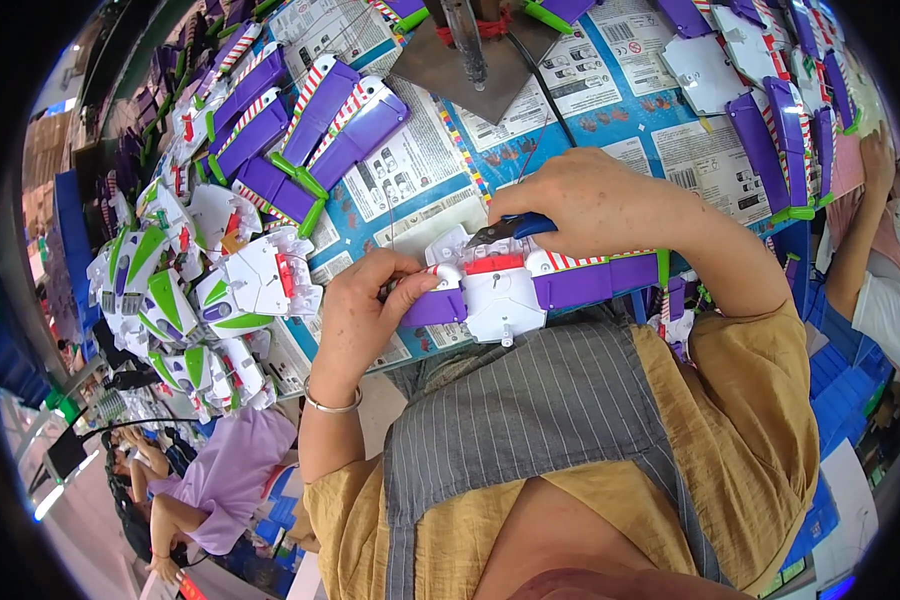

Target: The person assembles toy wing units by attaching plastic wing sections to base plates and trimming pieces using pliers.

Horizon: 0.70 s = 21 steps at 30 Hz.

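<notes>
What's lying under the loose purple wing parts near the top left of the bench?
The purple wing parts lie on printed cardboard sheets that cover the blue bench top. What the sheets show directly beneath the wings is hidden, as is most of the bench itself.

Toy wing assembly (515,285) at the near edge of the worktop (610,130), left hand (365,305) on its left end, right hand (590,205) above its middle, pile of toy bodies (200,290) to the left, wings (310,135) far left, more wings (785,130) far right, metal stand (470,50) far centre
</notes>
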### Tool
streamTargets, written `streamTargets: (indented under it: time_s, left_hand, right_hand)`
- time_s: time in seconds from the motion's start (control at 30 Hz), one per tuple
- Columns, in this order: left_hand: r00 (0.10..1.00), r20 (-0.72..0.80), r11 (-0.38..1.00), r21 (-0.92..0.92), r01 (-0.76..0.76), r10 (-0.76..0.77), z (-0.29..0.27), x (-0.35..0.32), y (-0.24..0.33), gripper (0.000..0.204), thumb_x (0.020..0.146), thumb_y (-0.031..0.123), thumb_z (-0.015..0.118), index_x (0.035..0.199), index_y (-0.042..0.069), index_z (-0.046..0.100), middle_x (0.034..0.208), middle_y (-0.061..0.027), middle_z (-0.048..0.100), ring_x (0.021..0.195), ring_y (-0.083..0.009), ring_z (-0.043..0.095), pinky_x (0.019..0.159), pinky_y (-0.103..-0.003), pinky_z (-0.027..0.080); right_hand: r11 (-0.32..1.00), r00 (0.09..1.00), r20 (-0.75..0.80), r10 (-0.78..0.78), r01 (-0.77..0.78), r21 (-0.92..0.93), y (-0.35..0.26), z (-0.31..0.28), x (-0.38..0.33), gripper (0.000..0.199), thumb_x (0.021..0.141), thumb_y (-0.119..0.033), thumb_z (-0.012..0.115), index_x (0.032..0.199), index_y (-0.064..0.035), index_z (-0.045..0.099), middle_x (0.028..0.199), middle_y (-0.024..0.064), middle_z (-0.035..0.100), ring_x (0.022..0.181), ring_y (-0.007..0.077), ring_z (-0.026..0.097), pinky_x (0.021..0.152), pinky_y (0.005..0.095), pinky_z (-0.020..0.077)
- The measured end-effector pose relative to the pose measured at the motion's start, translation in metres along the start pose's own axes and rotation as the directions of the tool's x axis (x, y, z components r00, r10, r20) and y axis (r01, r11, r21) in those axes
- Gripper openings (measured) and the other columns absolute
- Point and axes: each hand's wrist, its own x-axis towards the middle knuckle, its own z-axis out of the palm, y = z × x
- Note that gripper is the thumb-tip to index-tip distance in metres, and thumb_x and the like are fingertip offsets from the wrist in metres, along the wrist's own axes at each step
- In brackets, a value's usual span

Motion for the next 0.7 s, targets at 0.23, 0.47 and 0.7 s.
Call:
streamTargets:
  time_s: [0.23, 0.47, 0.7]
  left_hand:
    - [0.902, -0.318, 0.954, 0.166, -0.25, 0.292, 0.006, -0.019, -0.002, 0.019, 0.082, 0.018, 0.067, 0.074, 0.002, 0.06, 0.065, -0.0085, 0.056, 0.062, -0.0254, 0.055, 0.06, -0.031, 0.041]
    - [0.964, 0.165, 0.039, -0.983, 0.177, -0.208, 0.059, -0.004, 0.028, 0.045, 0.096, 0.033, 0.046, 0.125, -0.002, 0.044, 0.121, -0.0138, 0.053, 0.111, -0.0246, 0.054, 0.096, -0.038, 0.043]
    - [0.984, 0.097, 0.104, -0.988, 0.113, -0.151, 0.074, -0.001, 0.02, 0.034, 0.089, 0.024, 0.06, 0.119, 0.01, 0.051, 0.115, -0.0039, 0.057, 0.108, -0.0179, 0.054, 0.094, -0.036, 0.044]
  right_hand:
    - [0.998, 0.973, -0.229, -0.019, 0.031, 0.051, 0.001, 0.002, -0.022, 0.031, 0.079, -0.019, 0.06, 0.11, -0.0113, 0.057, 0.091, 0.0162, 0.063, 0.09, 0.0341, 0.059, 0.079, 0.0448, 0.0438]
    - [0.994, 0.976, -0.214, 0.037, -0.058, -0.095, -0.02, 0.002, -0.038, 0.035, 0.071, -0.009, 0.064, 0.106, -0.0116, 0.057, 0.087, 0.0111, 0.064, 0.081, 0.0324, 0.061, 0.069, 0.0423, 0.0463]
    - [0.785, 0.932, -0.349, -0.099, -0.142, -0.603, -0.023, -0.01, -0.027, 0.012, 0.068, -0.005, 0.058, 0.08, -0.0033, 0.054, 0.068, 0.0097, 0.057, 0.065, 0.0258, 0.059, 0.062, 0.0379, 0.0448]
